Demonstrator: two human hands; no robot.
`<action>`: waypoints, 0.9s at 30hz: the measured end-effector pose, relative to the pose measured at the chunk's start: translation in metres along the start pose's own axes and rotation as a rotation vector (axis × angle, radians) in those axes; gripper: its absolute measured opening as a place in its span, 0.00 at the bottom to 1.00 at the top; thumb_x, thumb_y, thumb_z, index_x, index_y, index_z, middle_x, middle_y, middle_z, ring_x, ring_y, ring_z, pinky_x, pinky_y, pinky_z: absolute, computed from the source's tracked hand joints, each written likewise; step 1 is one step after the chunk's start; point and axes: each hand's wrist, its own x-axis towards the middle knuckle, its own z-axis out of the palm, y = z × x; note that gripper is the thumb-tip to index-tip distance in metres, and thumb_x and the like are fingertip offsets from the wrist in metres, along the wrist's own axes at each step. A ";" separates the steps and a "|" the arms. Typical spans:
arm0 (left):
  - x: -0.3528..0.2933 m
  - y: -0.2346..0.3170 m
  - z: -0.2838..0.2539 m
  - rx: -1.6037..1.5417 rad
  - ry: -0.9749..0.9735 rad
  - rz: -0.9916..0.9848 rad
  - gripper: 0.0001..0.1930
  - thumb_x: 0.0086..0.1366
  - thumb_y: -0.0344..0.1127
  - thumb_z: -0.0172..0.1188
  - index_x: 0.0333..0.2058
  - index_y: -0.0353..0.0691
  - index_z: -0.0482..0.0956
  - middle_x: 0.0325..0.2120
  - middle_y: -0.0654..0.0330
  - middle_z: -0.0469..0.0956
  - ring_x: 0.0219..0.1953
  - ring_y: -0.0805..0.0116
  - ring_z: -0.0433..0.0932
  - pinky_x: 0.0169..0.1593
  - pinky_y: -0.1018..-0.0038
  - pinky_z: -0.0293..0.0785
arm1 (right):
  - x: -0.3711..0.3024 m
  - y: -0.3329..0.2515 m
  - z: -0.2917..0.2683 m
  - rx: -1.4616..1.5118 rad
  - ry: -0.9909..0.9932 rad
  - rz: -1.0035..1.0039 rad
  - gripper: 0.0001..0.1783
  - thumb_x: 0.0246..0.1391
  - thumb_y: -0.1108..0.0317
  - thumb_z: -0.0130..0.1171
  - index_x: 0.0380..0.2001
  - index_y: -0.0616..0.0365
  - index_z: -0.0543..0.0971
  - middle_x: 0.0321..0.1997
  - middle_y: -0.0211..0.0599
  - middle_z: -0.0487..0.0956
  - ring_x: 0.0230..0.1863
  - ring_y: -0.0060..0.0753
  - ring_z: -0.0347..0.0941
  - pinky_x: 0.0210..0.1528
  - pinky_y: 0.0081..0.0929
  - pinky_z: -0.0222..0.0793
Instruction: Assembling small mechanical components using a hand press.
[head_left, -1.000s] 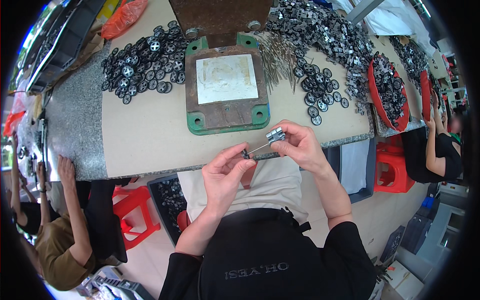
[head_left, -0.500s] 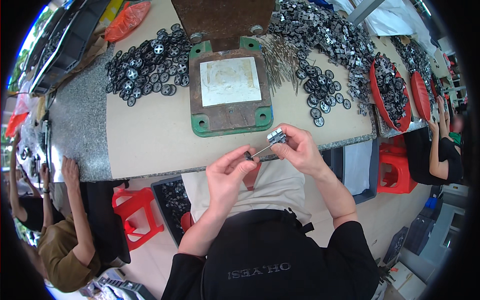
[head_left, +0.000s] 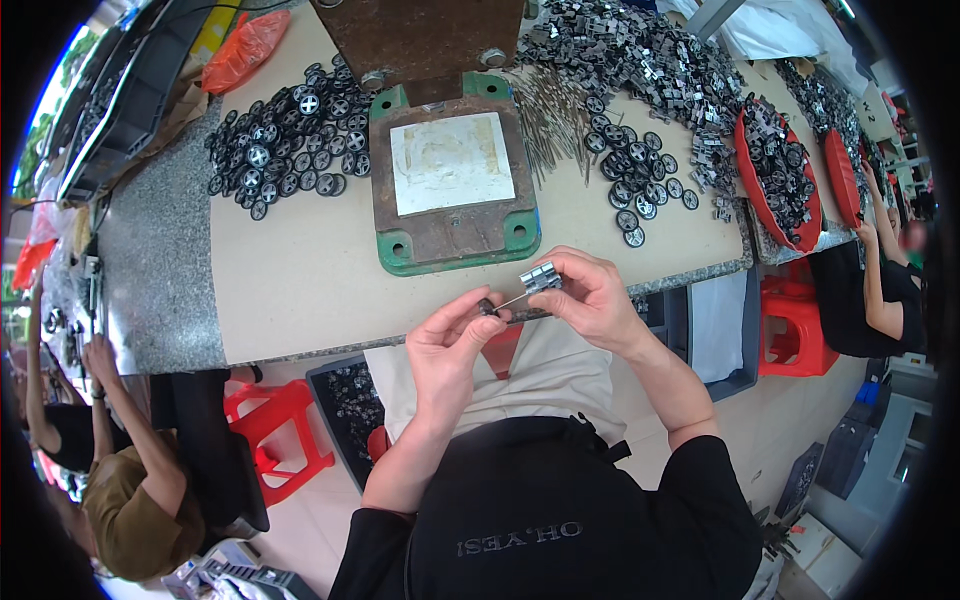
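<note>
Just over the table's front edge, my left hand [head_left: 445, 343] pinches a small black wheel [head_left: 487, 307] between thumb and fingertips. To its right, my right hand [head_left: 595, 305] is closed around a few shiny silver-and-black block-shaped parts [head_left: 541, 278]. A thin metal rod [head_left: 513, 300] spans the gap from the wheel to the parts in my right hand. Whether the rod passes into either piece is hidden by my fingers. Beyond my hands stands a green-and-brown metal press base [head_left: 455, 238] topped by a white plate [head_left: 452, 162].
Black wheels [head_left: 290, 145] are heaped left of the press, with a smaller wheel cluster [head_left: 640, 170] right. Thin rods [head_left: 550, 115] and silver-black parts [head_left: 640, 55] lie behind. A red basket [head_left: 752, 205] sits far right. Co-workers [head_left: 135, 500] flank me; a red stool [head_left: 275, 425] stands left.
My hands stay close together, and the silver-black parts have tilted and shifted slightly left. The whole view has shifted a little. At the left, a co-worker's hand has moved left.
</note>
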 end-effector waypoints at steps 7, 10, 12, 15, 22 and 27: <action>-0.003 0.005 -0.001 0.083 0.005 0.029 0.16 0.54 0.23 0.59 0.43 0.30 0.73 0.34 0.51 0.77 0.34 0.66 0.77 0.40 0.75 0.75 | 0.004 -0.005 -0.005 0.283 -0.101 0.257 0.08 0.47 0.75 0.59 0.33 0.65 0.75 0.29 0.30 0.74 0.30 0.18 0.70 0.31 0.16 0.65; -0.004 0.005 -0.004 0.504 -0.024 0.298 0.16 0.54 0.21 0.59 0.43 0.29 0.73 0.36 0.52 0.77 0.36 0.68 0.78 0.42 0.76 0.75 | 0.003 0.007 -0.002 0.147 -0.052 0.129 0.09 0.46 0.75 0.60 0.32 0.64 0.75 0.28 0.31 0.74 0.30 0.20 0.70 0.29 0.17 0.65; -0.005 0.010 0.000 0.176 0.028 -0.003 0.16 0.53 0.23 0.60 0.43 0.30 0.73 0.33 0.51 0.77 0.32 0.66 0.78 0.40 0.75 0.75 | 0.003 0.001 -0.006 -0.081 -0.068 -0.020 0.09 0.46 0.76 0.60 0.32 0.66 0.74 0.29 0.31 0.73 0.30 0.19 0.69 0.30 0.16 0.64; -0.004 0.006 -0.003 0.046 0.012 -0.041 0.16 0.53 0.23 0.60 0.43 0.29 0.73 0.33 0.52 0.77 0.32 0.66 0.78 0.40 0.75 0.74 | 0.002 0.000 -0.007 -0.316 -0.079 -0.165 0.09 0.46 0.76 0.60 0.32 0.67 0.74 0.30 0.31 0.73 0.30 0.17 0.67 0.31 0.14 0.64; -0.006 0.001 -0.002 0.296 -0.013 0.207 0.16 0.53 0.23 0.60 0.42 0.30 0.74 0.33 0.52 0.77 0.33 0.66 0.77 0.40 0.75 0.75 | 0.003 0.003 -0.002 0.254 -0.103 0.212 0.08 0.45 0.78 0.59 0.31 0.67 0.73 0.31 0.31 0.72 0.31 0.17 0.68 0.32 0.15 0.66; 0.006 0.007 -0.008 -0.059 -0.069 -0.153 0.16 0.51 0.21 0.62 0.41 0.31 0.76 0.35 0.53 0.77 0.34 0.70 0.77 0.39 0.79 0.73 | 0.003 0.001 -0.004 -0.135 -0.041 -0.012 0.07 0.44 0.75 0.61 0.29 0.64 0.75 0.26 0.29 0.72 0.28 0.16 0.68 0.27 0.16 0.64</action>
